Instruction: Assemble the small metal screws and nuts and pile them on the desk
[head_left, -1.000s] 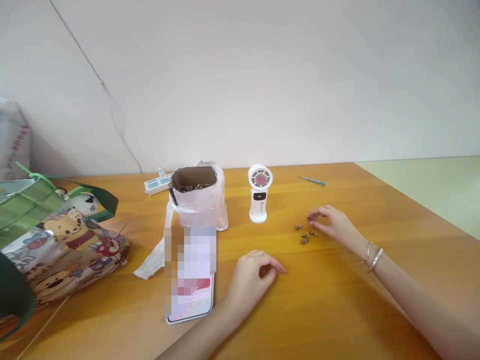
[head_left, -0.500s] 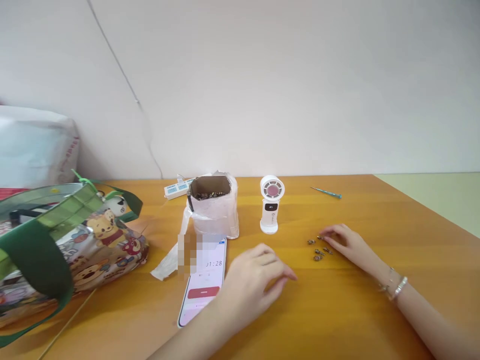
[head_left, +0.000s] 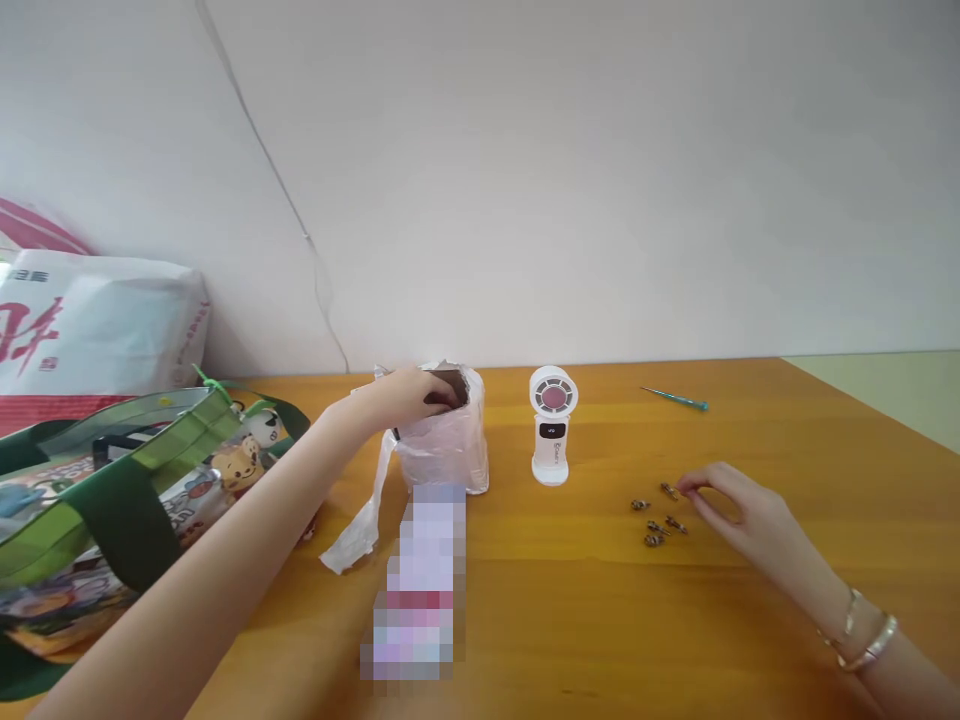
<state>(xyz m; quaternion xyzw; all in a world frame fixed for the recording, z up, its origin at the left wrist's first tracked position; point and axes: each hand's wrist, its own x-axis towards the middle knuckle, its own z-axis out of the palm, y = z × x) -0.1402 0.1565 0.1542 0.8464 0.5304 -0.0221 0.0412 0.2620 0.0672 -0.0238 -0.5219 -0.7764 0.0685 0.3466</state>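
My left hand (head_left: 420, 395) reaches over the rim into the box (head_left: 446, 450), which is wrapped in white plastic. Its fingertips are hidden inside, so what they touch cannot be seen. On the right, my right hand (head_left: 739, 505) rests low over the table, thumb and forefinger pinched together at the end of a small screw-like metal piece (head_left: 668, 490). Several similar dark, brassy pieces (head_left: 654, 540) lie loosely grouped just left of those fingertips. A bracelet and a bangle circle my right wrist.
A white handheld fan (head_left: 551, 450) stands upright between my hands. Behind on the right lies a thin blue-handled tool (head_left: 679, 399). A blurred-out phone (head_left: 420, 590) lies before the box. At left are a green-trimmed bag (head_left: 142, 480) and a white-and-red package (head_left: 112, 320).
My left hand has gone from above the table beside the phone into the box. My right hand stays by the small metal pieces, still pinching. The view has shifted slightly.
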